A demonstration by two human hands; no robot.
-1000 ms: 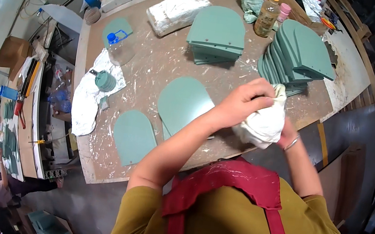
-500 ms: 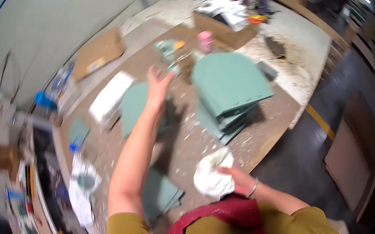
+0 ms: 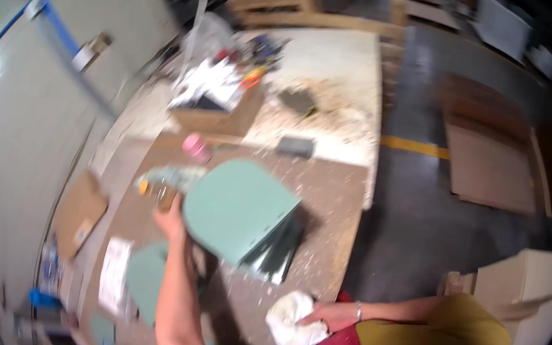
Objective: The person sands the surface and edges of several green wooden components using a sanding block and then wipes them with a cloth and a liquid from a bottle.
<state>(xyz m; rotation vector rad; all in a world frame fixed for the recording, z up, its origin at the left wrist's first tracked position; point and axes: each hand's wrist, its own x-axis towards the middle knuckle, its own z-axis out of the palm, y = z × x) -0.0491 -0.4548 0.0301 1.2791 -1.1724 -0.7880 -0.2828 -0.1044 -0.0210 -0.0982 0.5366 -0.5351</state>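
My left hand (image 3: 172, 220) reaches out at the left of a stack of green panels, its fingers closed around a clear bottle (image 3: 163, 197) with an orange cap and brownish contents. The bottle lies tilted in view, its cap to the left; motion blurs the fingertips. Close to my body, my right hand (image 3: 330, 316) grips a crumpled white cloth (image 3: 290, 323). The top green panel (image 3: 239, 206), rounded at one end, has small holes along its straight edge. Beside my left forearm lies another green panel (image 3: 145, 277). A crumpled pale green cloth (image 3: 180, 174) is beyond the bottle.
A pink container (image 3: 196, 147) stands behind the panels, near a cardboard box (image 3: 223, 119) heaped with white material. A dark grey block (image 3: 295, 147) lies at the board's far edge. White packets (image 3: 114, 273) and cardboard (image 3: 81, 212) are at left. Cardboard sheets (image 3: 492, 164) lie on the floor right.
My left hand has gone from open above the table to closed around the bottle. My view has turned right, so the table appears rotated. The right hand keeps the white cloth.
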